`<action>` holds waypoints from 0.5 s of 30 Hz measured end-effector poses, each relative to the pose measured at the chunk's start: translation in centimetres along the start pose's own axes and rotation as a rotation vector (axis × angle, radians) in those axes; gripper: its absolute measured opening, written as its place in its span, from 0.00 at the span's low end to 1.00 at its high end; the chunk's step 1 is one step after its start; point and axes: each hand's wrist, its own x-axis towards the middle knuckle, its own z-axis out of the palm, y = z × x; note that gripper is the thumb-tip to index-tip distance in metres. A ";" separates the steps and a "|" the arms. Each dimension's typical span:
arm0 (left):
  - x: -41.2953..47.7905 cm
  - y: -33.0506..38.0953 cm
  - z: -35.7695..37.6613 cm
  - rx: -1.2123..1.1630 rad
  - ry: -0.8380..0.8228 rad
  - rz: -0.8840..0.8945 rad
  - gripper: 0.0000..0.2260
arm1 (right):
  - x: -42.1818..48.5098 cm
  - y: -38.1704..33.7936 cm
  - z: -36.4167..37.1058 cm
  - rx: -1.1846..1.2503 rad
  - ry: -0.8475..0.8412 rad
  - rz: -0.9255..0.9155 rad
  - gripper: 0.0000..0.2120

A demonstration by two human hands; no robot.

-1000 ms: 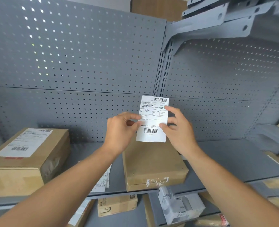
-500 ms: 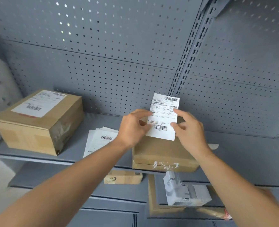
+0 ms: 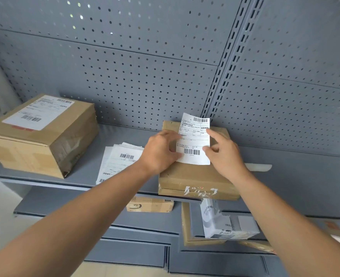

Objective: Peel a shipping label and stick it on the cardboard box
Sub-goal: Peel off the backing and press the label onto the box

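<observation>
A white shipping label (image 3: 194,139) with barcodes is held between both hands just above a flat cardboard box (image 3: 193,177) on the grey shelf. My left hand (image 3: 161,151) pinches the label's left edge. My right hand (image 3: 224,153) grips its right edge with thumb and fingers. The label's top end curls up over the box's back edge. Whether its lower part touches the box top I cannot tell.
A larger labelled cardboard box (image 3: 39,134) stands at the left of the shelf (image 3: 297,176). A stack of label sheets (image 3: 118,162) lies between the boxes. A white backing strip (image 3: 259,167) lies to the right. Lower shelves hold small parcels (image 3: 150,204) and a white package (image 3: 225,224).
Both hands have lowered the label from in front of the pegboard down to the flat box's top. The view has tilted downward.
</observation>
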 end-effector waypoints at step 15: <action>0.2 0.0 0.0 0.087 -0.018 -0.034 0.24 | 0.0 0.3 0.0 0.051 -0.055 0.046 0.27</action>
